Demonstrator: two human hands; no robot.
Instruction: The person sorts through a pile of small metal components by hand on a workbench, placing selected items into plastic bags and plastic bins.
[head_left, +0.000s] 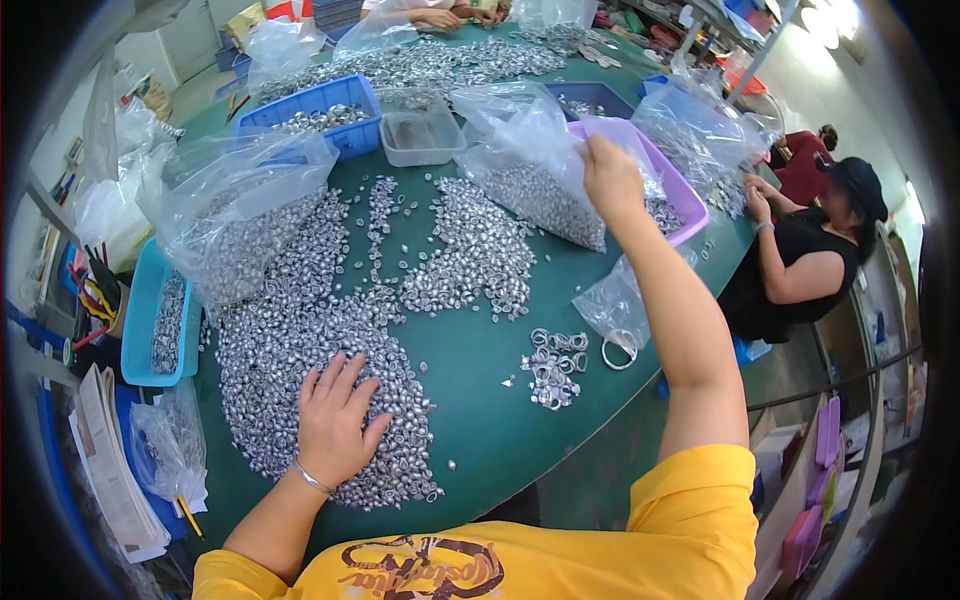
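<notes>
A wide heap of small shiny silver metal pieces (270, 385) covers the left part of the green table. My left hand (338, 415) rests palm down on the heap's near side, fingers spread and holding nothing. Farther off on the right, my right hand (610, 178) has its fingers closed on the top edge of a clear plastic bag (545, 200), which bulges with more of the pieces. Left of that bag lies a second pile of pieces (480, 245). Another filled clear bag (245, 235) leans over the heap's far left side.
Around the work stand a blue bin (358, 92), a clear tub (420, 140), a purple bin (690, 200) and a turquoise basket (133, 320). Larger silver rings (555, 370) lie near the table's (480, 400) right edge. A person in black (805, 245) sits at right; another person's hands (440, 18) show beyond.
</notes>
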